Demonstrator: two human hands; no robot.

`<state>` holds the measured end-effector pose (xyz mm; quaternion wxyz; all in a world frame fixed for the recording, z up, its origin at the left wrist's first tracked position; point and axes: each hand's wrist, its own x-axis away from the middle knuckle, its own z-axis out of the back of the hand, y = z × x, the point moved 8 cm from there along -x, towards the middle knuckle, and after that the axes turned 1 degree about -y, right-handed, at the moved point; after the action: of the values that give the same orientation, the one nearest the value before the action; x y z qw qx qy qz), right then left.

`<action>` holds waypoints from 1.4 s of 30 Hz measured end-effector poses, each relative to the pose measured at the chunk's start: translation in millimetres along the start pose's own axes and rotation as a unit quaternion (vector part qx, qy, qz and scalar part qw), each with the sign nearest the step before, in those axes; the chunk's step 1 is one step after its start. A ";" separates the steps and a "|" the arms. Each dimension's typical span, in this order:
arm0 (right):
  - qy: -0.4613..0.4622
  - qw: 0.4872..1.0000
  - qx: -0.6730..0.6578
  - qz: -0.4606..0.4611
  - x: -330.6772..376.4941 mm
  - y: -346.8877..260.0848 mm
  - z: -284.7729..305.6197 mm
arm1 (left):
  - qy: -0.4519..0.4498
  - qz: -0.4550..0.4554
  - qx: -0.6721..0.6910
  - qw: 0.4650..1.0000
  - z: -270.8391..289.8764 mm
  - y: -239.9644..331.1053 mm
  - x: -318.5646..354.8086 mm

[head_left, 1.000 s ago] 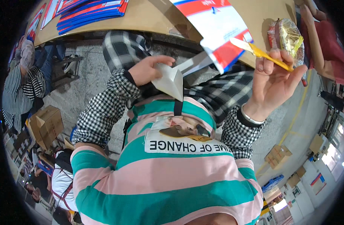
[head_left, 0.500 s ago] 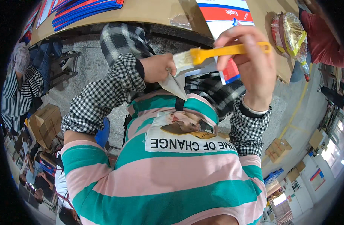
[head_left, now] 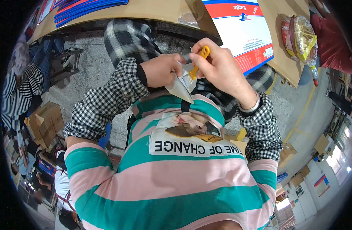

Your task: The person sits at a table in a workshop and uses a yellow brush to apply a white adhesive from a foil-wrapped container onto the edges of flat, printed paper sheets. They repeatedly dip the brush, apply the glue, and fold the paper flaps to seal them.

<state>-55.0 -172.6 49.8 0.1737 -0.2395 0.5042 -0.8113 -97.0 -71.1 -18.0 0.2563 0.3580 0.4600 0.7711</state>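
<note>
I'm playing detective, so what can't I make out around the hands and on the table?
All in the head view:
Middle of the yellow brush: covered by the right hand.
Bottom inside the white cone-shaped holder: hidden by its own walls.
Upper part of that holder: partly covered by the left hand.
Far end of the printed sheet: cut off by the upper edge.
Stack of sheets: also cut off there.

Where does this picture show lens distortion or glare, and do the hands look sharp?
In the head view, the table edge bows and corners go black; windows at right glare white; the left hand, right hand and yellow brush look fairly sharp.
</note>
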 end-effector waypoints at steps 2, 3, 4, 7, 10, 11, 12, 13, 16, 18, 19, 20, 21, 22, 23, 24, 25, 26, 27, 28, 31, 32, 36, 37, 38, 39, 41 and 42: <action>-0.010 1.000 0.016 -0.006 0.7 2.1 -5.2 | -0.005 0.009 -0.003 1.000 0.4 0.7 -0.4; -0.023 0.999 0.026 -0.018 1.4 5.4 -8.3 | -0.008 0.013 -0.004 1.000 0.2 0.7 -0.5; -0.035 0.998 0.036 -0.030 2.3 9.0 -11.2 | -0.007 0.007 -0.007 1.000 0.0 1.2 -0.9; -0.040 0.998 0.048 -0.031 3.1 17.3 -18.4 | -0.004 0.000 -0.016 1.000 -1.0 1.5 -0.1; -0.021 0.998 0.066 -0.011 3.2 15.0 -19.8 | -0.010 0.002 -0.025 1.000 0.0 3.9 -0.8; -0.017 0.997 0.074 -0.002 2.9 13.6 -19.8 | -0.009 0.000 -0.029 1.000 -0.7 3.2 -1.0; -0.015 0.997 0.081 0.001 2.6 12.4 -18.9 | -0.008 -0.001 -0.032 0.999 -1.4 2.4 -1.3; -0.012 0.996 0.088 0.004 2.3 10.6 -17.3 | -0.009 -0.001 -0.026 1.000 -2.2 1.2 -2.1; 0.008 0.995 0.092 0.020 1.2 3.6 -13.7 | -0.011 -0.002 -0.014 1.000 -3.8 0.0 -3.1; 0.003 0.996 0.082 0.019 0.9 2.9 -14.4 | -0.007 -0.007 -0.014 1.000 -3.3 1.0 -3.1; -0.013 0.997 0.073 0.012 0.9 4.3 -16.6 | -0.011 -0.006 -0.020 1.000 -3.3 1.6 -3.4; -0.028 0.998 0.063 0.003 1.2 6.1 -19.5 | -0.017 -0.005 -0.025 1.000 -2.9 2.2 -3.6; -0.026 0.997 0.074 0.011 1.5 6.0 -19.5 | -0.022 -0.003 -0.030 0.999 -3.2 2.3 -4.1; -0.024 0.996 0.085 0.019 2.0 6.8 -19.0 | -0.022 -0.015 -0.022 0.999 -3.5 3.5 -5.3; -0.024 0.995 0.095 0.028 2.0 6.2 -19.4 | -0.021 -0.025 -0.014 0.999 -3.8 4.3 -5.9; -0.019 0.995 0.091 0.027 2.0 5.0 -18.6 | -0.019 -0.035 -0.006 0.999 -4.1 5.5 -6.0; -0.013 0.996 0.087 0.026 2.1 2.2 -17.3 | -0.013 -0.038 -0.006 0.999 -3.7 6.2 -5.6; -0.006 0.996 0.085 0.024 2.1 -0.4 -14.6 | -0.008 -0.042 -0.007 0.999 -3.3 6.9 -6.7; -0.012 0.998 0.066 0.009 2.2 -1.1 -13.2 | -0.002 -0.047 -0.008 0.999 -2.6 7.3 -7.3; -0.018 0.999 0.048 -0.007 2.3 -2.6 -11.2 | -0.005 -0.050 -0.022 0.999 -2.8 7.2 -7.7; -0.030 0.999 -0.001 -0.034 4.1 -4.7 -3.8 | -0.012 -0.061 -0.046 0.997 -1.7 9.3 -8.6; -0.032 0.999 -0.015 -0.027 4.5 -5.5 -1.9 | -0.013 -0.066 -0.044 0.997 -0.5 11.1 -8.7; -0.056 0.998 -0.026 -0.010 6.0 0.9 -5.1 | 0.003 -0.107 -0.050 0.993 -0.8 13.0 -9.4; -0.064 0.998 -0.022 -0.008 6.4 1.4 -7.4 | -0.010 -0.101 -0.045 0.994 -2.3 11.6 -10.2; -0.088 0.996 -0.010 -0.013 6.8 3.2 -12.5 | -0.023 -0.093 -0.039 0.995 -3.6 10.3 -10.5; -0.112 0.994 0.002 -0.018 7.5 5.0 -17.4 | -0.036 -0.085 -0.034 0.995 -5.2 9.2 -10.4; -0.141 0.989 0.027 -0.020 7.9 6.9 -22.4 | -0.040 -0.067 -0.035 0.996 -6.5 7.6 -11.1; -0.147 0.988 0.040 -0.018 7.6 7.2 -22.9 | -0.042 -0.058 -0.035 0.997 -7.0 6.5 -11.2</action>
<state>-74.0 -162.8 36.3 0.2409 -0.3575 0.4359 -0.7900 -96.1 -85.9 -18.0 0.3320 0.3539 0.4414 0.7548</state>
